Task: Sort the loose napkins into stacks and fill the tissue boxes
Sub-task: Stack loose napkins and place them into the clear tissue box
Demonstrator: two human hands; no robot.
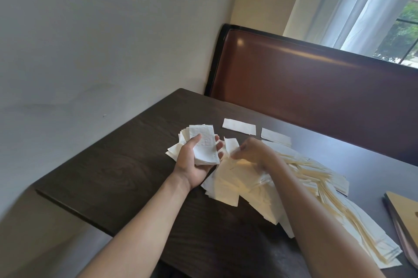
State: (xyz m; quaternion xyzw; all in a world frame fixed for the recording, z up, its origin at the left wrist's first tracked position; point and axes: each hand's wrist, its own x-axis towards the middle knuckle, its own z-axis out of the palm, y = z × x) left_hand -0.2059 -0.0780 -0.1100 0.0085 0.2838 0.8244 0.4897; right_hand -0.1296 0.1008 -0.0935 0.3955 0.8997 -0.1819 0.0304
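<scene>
Napkins (pixel 260 187) beside box (pixel 404 212), bench (pixel 316 87) behind

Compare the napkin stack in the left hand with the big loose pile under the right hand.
The held stack is small, squared up and lifted off the table in the left hand; the loose pile is large, fanned out untidily and lies flat on the table. The right hand picks at the pile's near end. Both are folded white napkins.
</scene>
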